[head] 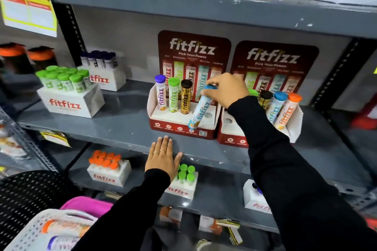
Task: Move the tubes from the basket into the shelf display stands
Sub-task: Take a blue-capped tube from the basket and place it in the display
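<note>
My right hand (226, 89) grips the blue cap of a light-blue tube (201, 111), tilted, its bottom at a hole of the left red display stand (179, 126). That stand holds a purple-capped tube (161, 92), a green-capped tube (173, 94) and a black-capped gold tube (185, 97); one hole at its right end is empty. The right red stand (230, 138) holds black, blue and orange-capped tubes (285, 111). My left hand (163, 157) lies flat, fingers apart, on the shelf's front edge. The white basket (36, 230) at bottom left holds an orange-capped tube (63, 226) and a purple-capped one (61, 242).
White boxes of green-capped tubes (65, 91) and dark-capped tubes (102, 71) stand on the same grey shelf at left. The shelf below carries boxes of orange-capped (108, 169) and green-capped tubes (185, 181). A black perforated chair (26, 193) and a pink item (85, 206) sit by the basket.
</note>
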`<state>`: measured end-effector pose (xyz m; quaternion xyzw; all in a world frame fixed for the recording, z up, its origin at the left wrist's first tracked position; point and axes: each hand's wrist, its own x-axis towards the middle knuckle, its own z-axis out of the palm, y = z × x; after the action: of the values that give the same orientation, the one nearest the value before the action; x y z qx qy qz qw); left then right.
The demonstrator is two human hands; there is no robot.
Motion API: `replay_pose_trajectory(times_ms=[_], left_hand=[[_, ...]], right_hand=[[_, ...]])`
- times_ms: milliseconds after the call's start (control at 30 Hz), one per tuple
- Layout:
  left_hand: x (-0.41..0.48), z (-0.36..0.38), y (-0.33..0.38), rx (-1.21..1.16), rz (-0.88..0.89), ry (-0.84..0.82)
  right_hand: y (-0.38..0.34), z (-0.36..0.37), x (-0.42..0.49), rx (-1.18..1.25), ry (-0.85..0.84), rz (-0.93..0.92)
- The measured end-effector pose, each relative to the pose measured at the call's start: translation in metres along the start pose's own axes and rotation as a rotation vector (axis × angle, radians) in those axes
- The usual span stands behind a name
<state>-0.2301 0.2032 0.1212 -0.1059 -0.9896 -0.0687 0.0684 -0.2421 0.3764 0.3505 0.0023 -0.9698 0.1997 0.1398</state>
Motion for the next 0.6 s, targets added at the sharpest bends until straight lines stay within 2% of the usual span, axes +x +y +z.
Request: replay_pose_trajectory(times_ms=[233,467,600], left_hand=[[-0.001,-0.005,-0.005,-0.023,0.039,0.01],[0.0,0.0,-0.008,0.001,0.046,0.024],[0.0,0.004,-0.009,0.003,0.048,0.028]], right_hand=[[-0.01,0.025,0.021,-0.061,0.18,0.095],[-0.011,0.033,0.034,-0.203,0.167,0.051],[-0.008,0.042,0.036,-0.278,0.078,0.024]])
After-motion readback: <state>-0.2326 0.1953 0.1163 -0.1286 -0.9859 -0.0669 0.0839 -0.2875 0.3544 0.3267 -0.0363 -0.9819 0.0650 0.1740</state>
